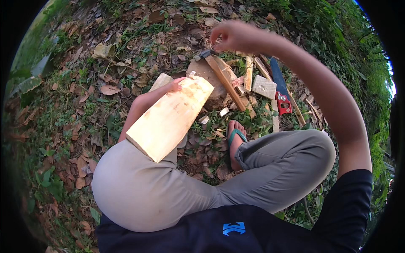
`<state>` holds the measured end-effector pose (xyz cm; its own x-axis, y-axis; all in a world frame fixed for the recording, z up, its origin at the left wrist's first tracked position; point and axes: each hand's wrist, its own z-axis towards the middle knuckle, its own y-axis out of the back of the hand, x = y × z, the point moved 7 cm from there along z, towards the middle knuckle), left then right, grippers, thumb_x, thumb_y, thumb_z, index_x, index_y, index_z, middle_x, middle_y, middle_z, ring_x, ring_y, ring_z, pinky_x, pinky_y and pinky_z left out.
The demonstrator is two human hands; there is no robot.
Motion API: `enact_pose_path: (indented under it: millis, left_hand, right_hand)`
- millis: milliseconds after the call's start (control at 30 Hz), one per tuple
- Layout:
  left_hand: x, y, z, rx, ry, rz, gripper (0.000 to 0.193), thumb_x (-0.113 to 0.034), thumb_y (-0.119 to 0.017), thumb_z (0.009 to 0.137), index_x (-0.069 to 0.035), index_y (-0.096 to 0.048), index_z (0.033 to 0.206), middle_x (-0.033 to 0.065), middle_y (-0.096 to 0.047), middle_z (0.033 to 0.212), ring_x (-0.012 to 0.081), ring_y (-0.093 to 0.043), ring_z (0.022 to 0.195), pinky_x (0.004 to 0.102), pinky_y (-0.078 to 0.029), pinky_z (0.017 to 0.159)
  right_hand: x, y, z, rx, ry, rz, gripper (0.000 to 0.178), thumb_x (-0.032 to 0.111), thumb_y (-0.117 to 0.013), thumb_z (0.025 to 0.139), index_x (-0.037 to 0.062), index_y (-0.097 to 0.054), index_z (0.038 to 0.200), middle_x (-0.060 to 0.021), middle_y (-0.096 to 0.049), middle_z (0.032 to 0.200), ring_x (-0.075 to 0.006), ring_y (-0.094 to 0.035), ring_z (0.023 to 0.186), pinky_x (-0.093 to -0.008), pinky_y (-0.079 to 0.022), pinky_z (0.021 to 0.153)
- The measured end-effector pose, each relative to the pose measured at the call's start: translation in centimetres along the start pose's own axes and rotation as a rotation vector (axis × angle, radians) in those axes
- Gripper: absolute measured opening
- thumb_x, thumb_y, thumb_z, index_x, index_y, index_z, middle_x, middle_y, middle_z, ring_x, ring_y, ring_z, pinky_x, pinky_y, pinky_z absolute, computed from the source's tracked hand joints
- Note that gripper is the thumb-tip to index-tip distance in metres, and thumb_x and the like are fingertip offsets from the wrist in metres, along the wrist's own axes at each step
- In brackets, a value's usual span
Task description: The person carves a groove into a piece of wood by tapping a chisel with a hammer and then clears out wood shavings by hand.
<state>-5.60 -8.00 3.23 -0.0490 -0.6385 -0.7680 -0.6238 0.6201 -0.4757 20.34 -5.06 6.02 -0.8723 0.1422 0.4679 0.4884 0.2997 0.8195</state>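
Head view: pale, rough-cut wooden board, left hand clamped on its far end.

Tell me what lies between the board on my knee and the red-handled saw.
In the head view, a hammer on a stump lies between board and saw.

The left hand is mostly hidden behind the far end of the pale wooden plank; only fingertips curl over its edge. The right hand seems to pinch something too small to identify. The hammer head is blurred.
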Motion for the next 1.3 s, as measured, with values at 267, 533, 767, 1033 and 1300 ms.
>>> enact_pose_path:
  millis: [267, 533, 767, 1033, 1300]
  left_hand:
    - [0.7, -0.8, 1.4, 0.021, 0.077, -0.032, 0.042, -0.016, -0.060, 0.096, -0.001, -0.054, 0.135, 0.0114, -0.068, 0.108, 0.0135, -0.067, 0.088, 0.0265, -0.053, 0.076]
    - [1.3, -0.8, 3.3, 0.007, 0.142, -0.047, 0.043, -0.017, -0.061, 0.096, -0.001, -0.053, 0.135, 0.0112, -0.067, 0.110, 0.0134, -0.066, 0.091, 0.0265, -0.053, 0.076]
    - [1.7, -1.7, 3.7, 0.017, 0.175, -0.041, 0.044, -0.019, -0.061, 0.096, -0.001, -0.053, 0.135, 0.0111, -0.067, 0.113, 0.0133, -0.066, 0.093, 0.0265, -0.053, 0.077]
    - [1.5, -1.6, 3.1, 0.008, 0.166, -0.042, 0.046, -0.021, -0.062, 0.095, -0.001, -0.053, 0.136, 0.0109, -0.066, 0.115, 0.0132, -0.065, 0.095, 0.0265, -0.053, 0.078]
    - [1.7, -1.9, 3.2, 0.021, 0.168, -0.053, 0.047, -0.022, -0.062, 0.095, -0.001, -0.053, 0.136, 0.0107, -0.066, 0.117, 0.0130, -0.065, 0.097, 0.0265, -0.053, 0.079]
  right_hand:
    - [-2.5, -13.8, 1.1, 0.099, 0.164, 0.049, 0.039, 0.019, -0.061, 0.093, 0.0149, -0.062, 0.132, -0.0160, -0.069, 0.111, -0.0343, -0.066, 0.105, -0.0454, -0.052, 0.088]
    - [-2.5, -14.7, 1.6, 0.055, 0.226, 0.078, 0.027, 0.024, -0.072, 0.088, 0.0116, -0.068, 0.111, -0.0102, -0.072, 0.105, -0.0317, -0.067, 0.099, -0.0442, -0.052, 0.082]
    - [-2.7, -13.8, 3.0, 0.149, 0.345, 0.071, 0.025, 0.025, -0.076, 0.084, 0.0081, -0.071, 0.102, -0.0103, -0.073, 0.100, -0.0303, -0.069, 0.095, -0.0428, -0.051, 0.078]
    - [-0.7, -13.1, 3.3, 0.253, 0.331, 0.009, 0.019, 0.018, -0.076, 0.085, -0.0007, -0.070, 0.085, -0.0142, -0.072, 0.083, -0.0281, -0.069, 0.082, -0.0401, -0.050, 0.070]
    - [-4.0, -14.6, 2.4, 0.530, 0.076, 0.104, 0.048, 0.036, -0.075, 0.088, 0.0022, -0.060, 0.119, -0.0160, -0.066, 0.104, -0.0291, -0.065, 0.091, -0.0407, -0.050, 0.074]
